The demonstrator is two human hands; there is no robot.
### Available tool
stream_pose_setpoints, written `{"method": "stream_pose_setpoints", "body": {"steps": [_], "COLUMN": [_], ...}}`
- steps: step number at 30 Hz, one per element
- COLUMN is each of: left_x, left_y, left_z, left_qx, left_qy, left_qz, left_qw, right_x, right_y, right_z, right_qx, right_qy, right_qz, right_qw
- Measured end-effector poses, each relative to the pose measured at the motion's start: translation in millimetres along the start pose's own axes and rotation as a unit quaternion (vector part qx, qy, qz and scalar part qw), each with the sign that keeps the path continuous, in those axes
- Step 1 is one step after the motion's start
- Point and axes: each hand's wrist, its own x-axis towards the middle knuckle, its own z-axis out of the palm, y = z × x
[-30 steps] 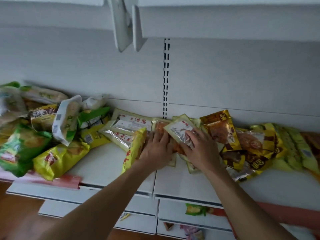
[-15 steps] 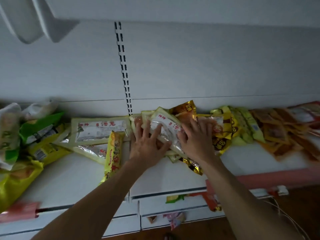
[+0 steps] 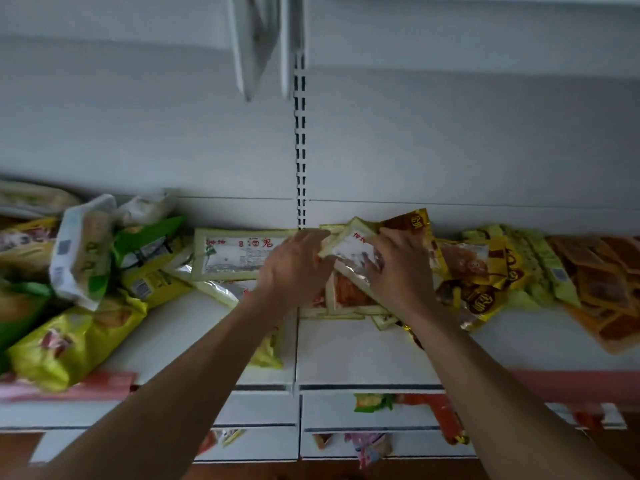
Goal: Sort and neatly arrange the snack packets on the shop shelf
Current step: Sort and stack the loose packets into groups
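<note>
A flat pale-yellow packet with a silvery window and red print [image 3: 349, 247] is tilted up at the back middle of the white shelf [image 3: 360, 348]. My left hand [image 3: 294, 265] grips its left edge and my right hand [image 3: 398, 268] holds its right side. Under it lies a small stack of like packets [image 3: 346, 299] with orange contents. A matching flat packet [image 3: 235, 254] lies to the left against the back wall. Gold-and-brown packets [image 3: 474, 271] are piled to the right of my right hand.
Green and yellow bags [image 3: 72, 341] and a white upright bag [image 3: 83, 251] crowd the left end. Lime-green packets [image 3: 533, 261] and orange-brown packets [image 3: 602, 289] lie at the right. An upper shelf with brackets [image 3: 256, 46] hangs overhead. Lower shelves [image 3: 374, 403] hold loose packets.
Both hands have lifted the pale-yellow packet further up toward the back wall. The view has swung back to the left, showing more of the left pile.
</note>
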Motion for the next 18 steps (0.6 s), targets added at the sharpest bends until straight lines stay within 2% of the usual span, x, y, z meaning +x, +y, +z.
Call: {"method": "stream_pose_setpoints", "body": {"steps": [2,3,6,8,12,15,16,18], "left_x": [-6.6,-11.2,-34.9,-44.0,-39.2,-44.2,-46.8,-49.5], "left_y": [-26.1,-43.8,-86.7,-102.3,-113.4,-112.0,-110.3,-107.9], "left_z": [-26.9,-38.1,-54.1,-51.2,-50.8,-47.4,-44.3,-40.0], "left_qx": [0.041,0.090,0.205,0.216,0.173,0.182,0.194,0.206], "left_qy": [0.044,0.025,-0.144,-0.184,-0.132,-0.042,-0.013,0.025], "left_qz": [-0.011,-0.038,-0.108,-0.087,-0.061,-0.042,-0.023,0.002], "left_qw": [0.998,0.995,0.962,0.955,0.974,0.981,0.981,0.978], "right_x": [1.1,-1.6,-12.8,-16.8,-12.3,-12.4,-16.1,-26.1], "right_y": [-25.4,-36.0,-50.6,-51.3,-59.3,-91.3,-105.2,-127.8], "right_z": [11.8,20.5,44.6,49.6,42.5,31.8,29.2,30.0], "right_qx": [0.041,0.037,-0.026,-0.038,-0.018,0.062,0.070,0.058], "right_qy": [-0.019,-0.050,-0.102,-0.095,-0.103,0.008,0.007,-0.081], "right_qz": [-0.029,-0.030,-0.028,-0.026,-0.013,-0.051,-0.059,-0.054], "right_qw": [0.999,0.998,0.994,0.994,0.994,0.997,0.996,0.994]}}
